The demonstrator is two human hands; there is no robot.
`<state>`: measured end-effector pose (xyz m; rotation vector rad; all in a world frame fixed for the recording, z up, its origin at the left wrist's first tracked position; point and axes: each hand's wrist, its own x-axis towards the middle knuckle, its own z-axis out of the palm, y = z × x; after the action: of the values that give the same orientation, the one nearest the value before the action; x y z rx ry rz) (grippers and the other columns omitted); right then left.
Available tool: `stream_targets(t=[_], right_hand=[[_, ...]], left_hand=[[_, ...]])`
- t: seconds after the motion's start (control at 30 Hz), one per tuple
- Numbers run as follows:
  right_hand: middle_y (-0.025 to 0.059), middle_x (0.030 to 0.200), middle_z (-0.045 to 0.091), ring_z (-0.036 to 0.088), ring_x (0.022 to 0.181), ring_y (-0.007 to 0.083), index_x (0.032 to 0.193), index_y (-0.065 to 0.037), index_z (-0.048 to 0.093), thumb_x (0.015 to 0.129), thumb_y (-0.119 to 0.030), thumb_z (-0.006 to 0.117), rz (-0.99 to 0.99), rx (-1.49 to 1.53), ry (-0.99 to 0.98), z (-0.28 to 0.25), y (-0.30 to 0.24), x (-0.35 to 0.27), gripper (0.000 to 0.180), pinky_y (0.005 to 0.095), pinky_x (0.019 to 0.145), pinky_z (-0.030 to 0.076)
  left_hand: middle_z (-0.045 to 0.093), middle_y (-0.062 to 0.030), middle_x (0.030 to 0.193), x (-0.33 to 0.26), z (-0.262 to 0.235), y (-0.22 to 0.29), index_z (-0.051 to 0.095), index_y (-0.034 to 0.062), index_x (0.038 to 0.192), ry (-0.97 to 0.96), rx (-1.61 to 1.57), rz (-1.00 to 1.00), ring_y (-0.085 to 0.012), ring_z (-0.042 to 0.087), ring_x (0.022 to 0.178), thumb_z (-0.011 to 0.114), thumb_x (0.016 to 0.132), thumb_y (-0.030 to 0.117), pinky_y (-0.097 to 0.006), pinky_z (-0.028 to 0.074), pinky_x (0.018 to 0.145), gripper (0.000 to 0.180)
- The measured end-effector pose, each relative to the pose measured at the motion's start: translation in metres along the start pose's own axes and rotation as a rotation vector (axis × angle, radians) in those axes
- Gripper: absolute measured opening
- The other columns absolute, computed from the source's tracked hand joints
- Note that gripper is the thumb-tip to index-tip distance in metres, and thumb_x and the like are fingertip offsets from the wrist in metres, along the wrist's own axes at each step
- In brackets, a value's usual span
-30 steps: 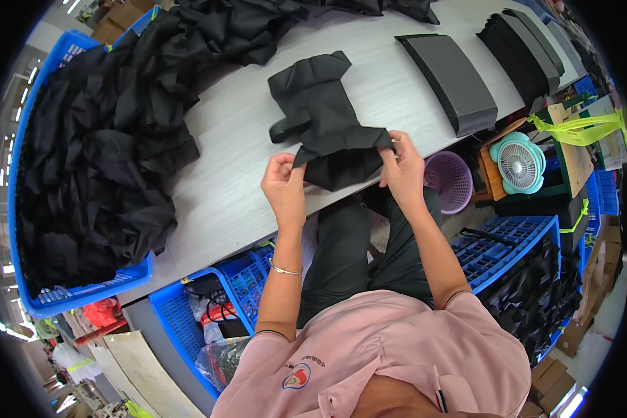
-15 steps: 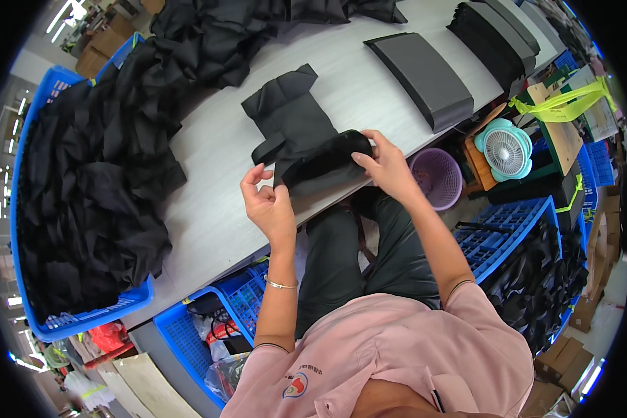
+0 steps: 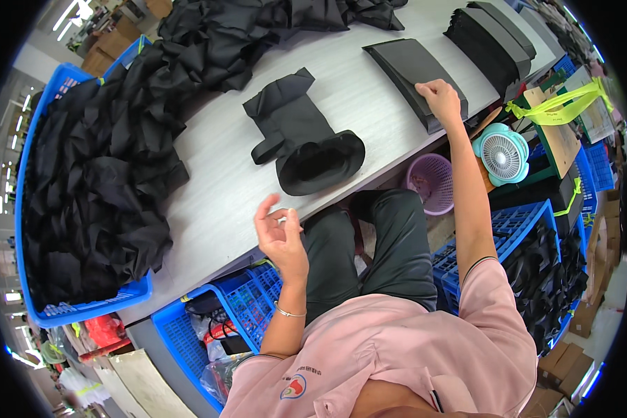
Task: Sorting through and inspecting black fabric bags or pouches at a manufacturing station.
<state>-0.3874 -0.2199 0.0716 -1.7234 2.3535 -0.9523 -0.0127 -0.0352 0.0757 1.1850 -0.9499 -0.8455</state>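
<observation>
My right hand point(image 3: 441, 102) is closed on the edge of a dark grey panel point(image 3: 405, 61), a stiff, curved sheet at the top of a low stack on the right of the table. Part of the grip is hidden by the hand itself. A black fabric bag point(image 3: 290, 108) lies in the middle of the table, its rounded mouth point(image 3: 322, 164) gaping toward me and a strap loop point(image 3: 266, 150) at its left side. Just in front of that mouth, over the table's front edge, my left hand point(image 3: 283, 237) holds nothing, with its fingers curled loosely apart.
Heaped black fabric pieces point(image 3: 101, 181) fill a blue crate point(image 3: 83, 317) on the left and spread along the back. A second panel stack point(image 3: 488, 52) stands at the far right. Beyond the front edge are a purple basket point(image 3: 428, 184), a turquoise fan point(image 3: 503, 155) and blue crates point(image 3: 467, 247).
Both hands have let go of the black bag, which stays on the table. My right hand has reached right to the panel stack and taken the top panel's edge; my left has drawn back slightly.
</observation>
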Motion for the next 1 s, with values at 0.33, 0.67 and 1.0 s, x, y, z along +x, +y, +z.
stream_targets(t=[0.33,0.67,1.0], right_hand=[[0.0130,0.104,0.063,0.064,0.083,0.0268,0.092,-0.005,0.055,0.089,-0.010,0.062,-0.477,-0.196,0.064,-0.049,-0.099,-0.237,0.010,0.0354,0.064,0.054],[0.0144,0.111,0.068,0.065,0.080,0.0220,0.099,0.000,0.057,0.098,-0.014,0.056,0.034,0.683,-0.464,-0.106,-0.085,-0.343,0.014,0.0308,0.071,0.050],[0.0165,0.105,0.066,0.067,0.090,0.0252,0.139,-0.001,0.045,0.091,-0.026,0.069,0.029,0.533,-0.361,-0.093,-0.100,-0.347,0.059,0.0333,0.081,0.051]], left_hand=[[0.042,-0.0142,0.149,-0.057,0.039,-0.037,0.031,0.0000,0.151,-0.726,-0.580,-0.646,-0.0230,0.042,0.136,0.046,0.102,0.051,-0.041,0.038,0.109,0.073],[0.048,-0.0142,0.144,-0.087,0.055,-0.037,0.039,0.0085,0.147,-0.955,-1.066,-0.924,-0.0301,0.046,0.134,0.072,0.080,0.059,-0.047,0.039,0.112,0.091],[0.070,-0.0149,0.106,-0.067,0.025,0.000,0.058,-0.0021,0.124,-0.625,-0.762,-0.898,-0.0268,0.069,0.098,0.065,0.094,0.031,-0.040,0.057,0.088,0.046]])
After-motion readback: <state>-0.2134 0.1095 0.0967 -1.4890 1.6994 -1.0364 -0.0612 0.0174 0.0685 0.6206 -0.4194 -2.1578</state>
